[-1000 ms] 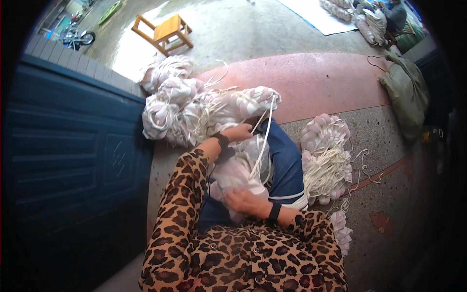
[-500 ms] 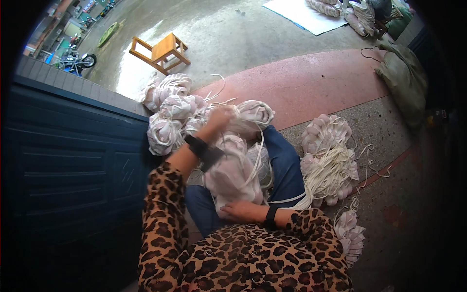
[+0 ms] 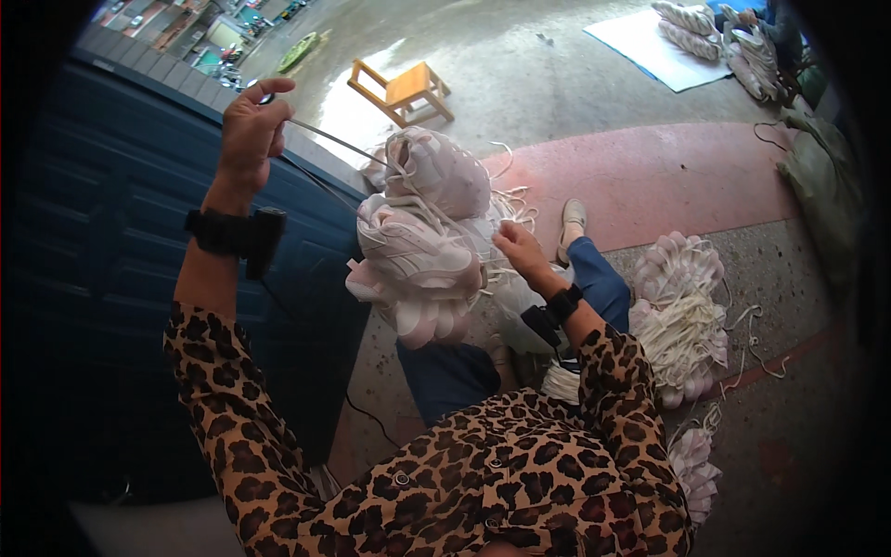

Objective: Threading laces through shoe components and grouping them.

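Note:
Raised at the left, my left hand (image 3: pixel 252 130) is closed round a dark cord (image 3: pixel 325 135), pulled taut in two strands to a bundle of pale pink-white shoe uppers (image 3: pixel 422 246). A small dark piece shows between its fingers. The bundle hangs above my left knee, with white laces (image 3: pixel 422 209) looped over it. Just right of the bundle, my right hand (image 3: pixel 522 249) has its fingers drawn together, seemingly on a thin white lace; its grip is partly hidden. Below the right forearm, a pale, bag-like thing (image 3: pixel 520 306) lies between my legs.
More bundled uppers (image 3: pixel 682 265) and a heap of loose white laces (image 3: pixel 687 339) lie on the floor at the right. A blue panelled door (image 3: pixel 121 213) stands close on the left. Beyond are a wooden chair (image 3: pixel 408 88), a green sack (image 3: pixel 826 186) and a person (image 3: pixel 784 37) by a white sheet.
My left hand has swung from the pile up to the left, drawing the dark cord taut. My right hand has moved forward from my lap. The view has shifted left.

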{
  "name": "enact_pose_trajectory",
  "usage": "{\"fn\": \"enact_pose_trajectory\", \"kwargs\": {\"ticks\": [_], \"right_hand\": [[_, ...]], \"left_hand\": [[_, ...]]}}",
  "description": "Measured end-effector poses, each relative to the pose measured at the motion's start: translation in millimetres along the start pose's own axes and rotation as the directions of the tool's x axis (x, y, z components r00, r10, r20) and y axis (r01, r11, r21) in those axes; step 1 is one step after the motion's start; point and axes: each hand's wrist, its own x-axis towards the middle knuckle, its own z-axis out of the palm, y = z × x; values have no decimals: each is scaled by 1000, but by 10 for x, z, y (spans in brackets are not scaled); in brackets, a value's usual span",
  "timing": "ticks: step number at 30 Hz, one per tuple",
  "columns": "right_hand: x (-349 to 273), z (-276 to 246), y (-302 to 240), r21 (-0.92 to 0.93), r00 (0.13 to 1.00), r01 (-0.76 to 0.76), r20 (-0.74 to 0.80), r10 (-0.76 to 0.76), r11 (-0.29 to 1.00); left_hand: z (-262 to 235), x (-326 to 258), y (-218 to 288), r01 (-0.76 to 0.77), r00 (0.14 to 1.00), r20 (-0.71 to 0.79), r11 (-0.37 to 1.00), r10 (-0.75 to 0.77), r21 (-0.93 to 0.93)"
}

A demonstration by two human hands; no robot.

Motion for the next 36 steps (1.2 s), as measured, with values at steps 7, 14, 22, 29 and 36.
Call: {"fn": "enact_pose_trajectory", "kwargs": {"ticks": [7,14,22,29,36], "right_hand": [[-134,796,-430,34,976,-20,215,12,999],[-760,1354,-649,-139,976,-155,130,173,978],[-1332,531,100,-41,981,194,20,-193,980],[-2671,-485,1632,-102,311,-898,542,781,429],[-2115,-696,924,-214,376,-693,707,599,688]], "left_hand": [[-499,-522,659,-141,987,-74,988,146,70],[-627,-944,532,-67,987,-142,995,76,68],[-987,-1283,161,-30,956,-293,999,35,20],[-597,-1272,7,-166,949,-282,985,145,-54],[-702,-1507,279,-261,934,-241,965,262,38]]}}
